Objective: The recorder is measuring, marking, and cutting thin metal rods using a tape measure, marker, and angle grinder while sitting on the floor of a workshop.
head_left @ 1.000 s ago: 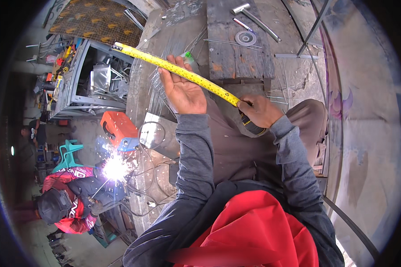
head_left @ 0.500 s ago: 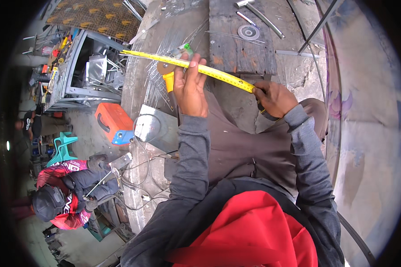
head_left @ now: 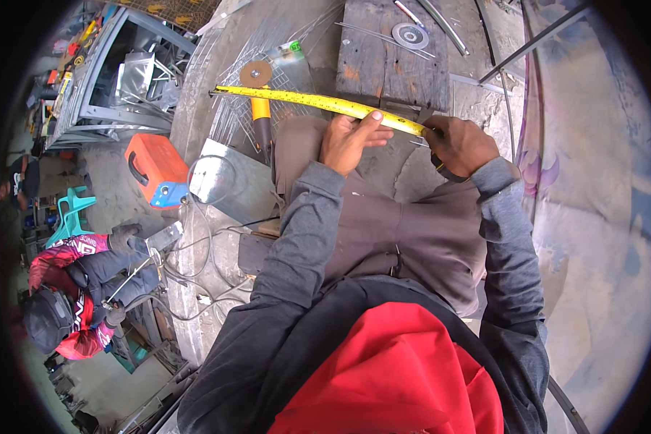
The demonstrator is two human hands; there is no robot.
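while the yellow tape blade (head_left: 304, 100) stretches across just in front of the near edge of the wooden desk (head_left: 390, 69), its free end reaching out to the left of the desk, the right hand (head_left: 464, 147) is closed around the dark tape case (head_left: 445, 171), near the desk's right front corner. the left hand (head_left: 347, 141), near the desk's left front corner, pinches the blade lightly, thumb over it and fingers below. half a second ago this hand stood more open, farther along the blade from the case; now the two hands are closer together. that seems to leave a longer stretch of blade unsupported, so its outer end likely depends on its own stiffness and could bend. the angle grinder (head_left: 260, 108), left of the desk, now shows more fully beneath the blade. a grinding disc (head_left: 410, 35) rests on the desk. well left of the desk, the co-worker (head_left: 79, 289) holds a thin rod; the bright sparks of a second ago are gone.
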